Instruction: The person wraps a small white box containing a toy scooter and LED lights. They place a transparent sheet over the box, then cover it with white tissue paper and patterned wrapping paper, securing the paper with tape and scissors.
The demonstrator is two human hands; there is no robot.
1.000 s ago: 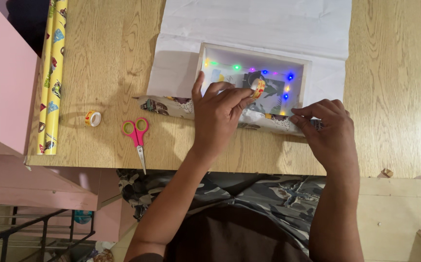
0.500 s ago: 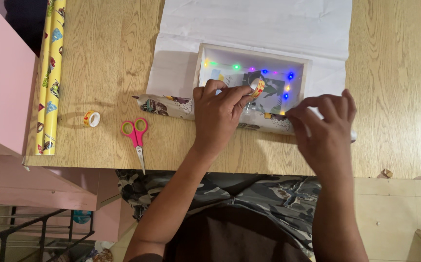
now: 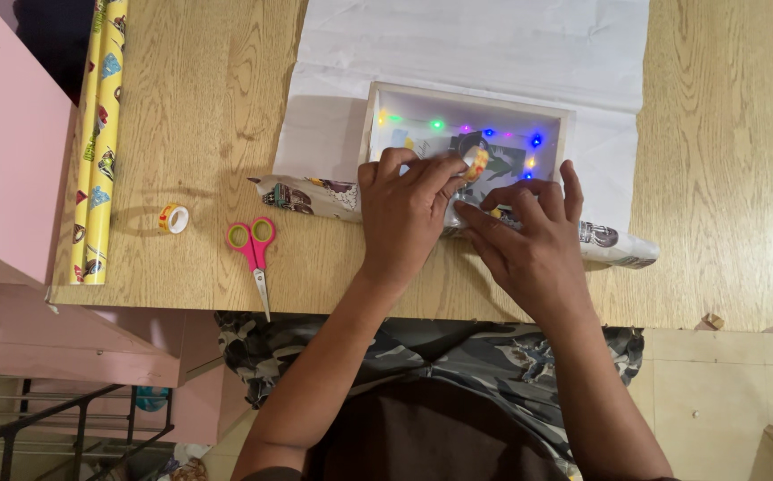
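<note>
The shallow white box [image 3: 467,134] with coloured fairy lights sat on the white side of a wrapping paper sheet [image 3: 476,44], near the table's front edge. The left hand [image 3: 404,214] pressed the paper's patterned edge [image 3: 302,194] up against the box's near wall — apparently to keep the fold from springing back — fingers curled over a small tape roll [image 3: 476,162]. The right hand [image 3: 533,236] lay flat beside it, fingers spread, grasping nothing. Pink scissors [image 3: 255,254] and another tape roll [image 3: 173,218] lay further left; a yellow paper roll [image 3: 97,134] ran along the table's [image 3: 725,223] left edge.

left hand [image 3: 404,214] and right hand [image 3: 529,236] lie palm-down side by side, fingers bent, fingertips nearly meeting.
</note>
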